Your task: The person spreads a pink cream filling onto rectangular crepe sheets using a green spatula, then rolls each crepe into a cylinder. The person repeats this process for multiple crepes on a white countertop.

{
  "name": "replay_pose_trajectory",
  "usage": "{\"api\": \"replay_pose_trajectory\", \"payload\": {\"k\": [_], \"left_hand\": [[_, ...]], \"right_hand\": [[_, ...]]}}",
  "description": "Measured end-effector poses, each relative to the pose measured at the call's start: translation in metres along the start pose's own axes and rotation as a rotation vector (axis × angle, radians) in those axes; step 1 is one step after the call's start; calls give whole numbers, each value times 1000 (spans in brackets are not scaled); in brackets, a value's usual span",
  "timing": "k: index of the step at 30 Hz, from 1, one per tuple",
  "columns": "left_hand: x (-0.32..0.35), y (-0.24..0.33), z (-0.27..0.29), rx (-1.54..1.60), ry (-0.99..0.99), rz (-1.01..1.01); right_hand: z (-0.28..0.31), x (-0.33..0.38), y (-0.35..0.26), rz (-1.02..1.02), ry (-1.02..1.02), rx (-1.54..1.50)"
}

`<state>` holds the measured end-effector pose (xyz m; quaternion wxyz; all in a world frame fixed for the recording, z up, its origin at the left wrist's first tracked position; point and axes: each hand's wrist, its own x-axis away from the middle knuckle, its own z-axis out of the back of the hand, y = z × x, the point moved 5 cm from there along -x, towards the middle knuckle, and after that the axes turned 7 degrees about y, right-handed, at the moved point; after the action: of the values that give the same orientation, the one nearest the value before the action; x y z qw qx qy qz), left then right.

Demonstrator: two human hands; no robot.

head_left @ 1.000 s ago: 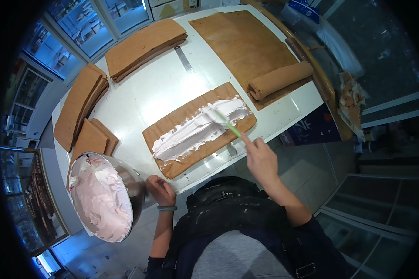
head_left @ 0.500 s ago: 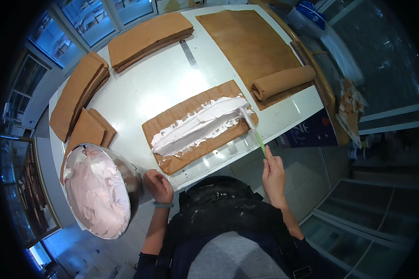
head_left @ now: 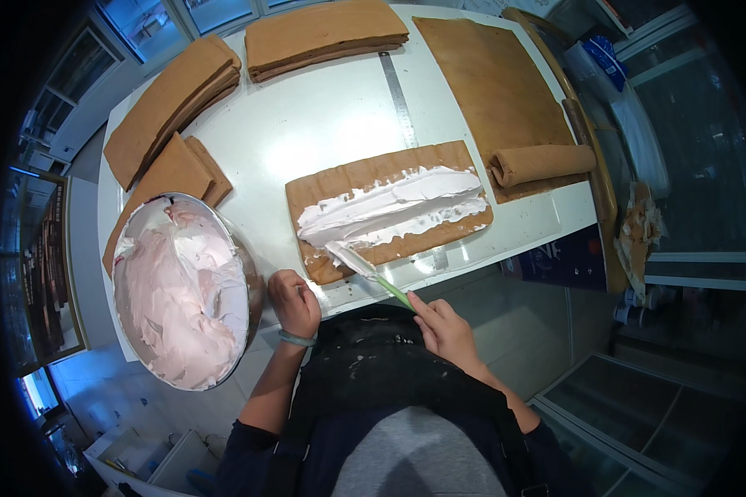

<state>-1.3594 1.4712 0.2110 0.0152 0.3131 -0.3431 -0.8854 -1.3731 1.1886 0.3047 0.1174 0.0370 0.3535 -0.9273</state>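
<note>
A rectangular brown sponge cake sheet (head_left: 439, 242) lies on the white table, with a thick band of pale pink cream (head_left: 398, 199) along its middle. My right hand (head_left: 446, 333) grips the green handle of a spatula (head_left: 396, 293). The spatula's cream-coated blade rests at the near left part of the sheet, on the edge of the cream. My left hand (head_left: 294, 305) is curled into a loose fist at the table's front edge, beside a large metal bowl (head_left: 255, 286). Pale pink whipped cream (head_left: 178, 298) fills much of the tilted bowl.
Stacks of brown cake sheets stand at the back (head_left: 323, 35), the far left (head_left: 170, 103) and behind the bowl (head_left: 170, 178). To the right, a rolled cake (head_left: 543, 166) lies on a brown sheet (head_left: 501, 83). A metal ruler (head_left: 398, 99) lies on the white table (head_left: 323, 112).
My right hand has brought the spatula from the right end of the cream to its near left end. The view has shifted; my left hand stays curled beside the bowl.
</note>
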Motion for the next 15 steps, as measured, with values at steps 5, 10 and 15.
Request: {"api": "replay_pose_trajectory", "payload": {"k": [5,10,15], "left_hand": [[0,1,2,18,20,3],[1,1,3,9,23,1],[1,2,4,28,59,2]], "right_hand": [[80,-85,20,-87,157,236],[134,-178,30,39,41,927],[117,-233,3,52,-322,1158]]}}
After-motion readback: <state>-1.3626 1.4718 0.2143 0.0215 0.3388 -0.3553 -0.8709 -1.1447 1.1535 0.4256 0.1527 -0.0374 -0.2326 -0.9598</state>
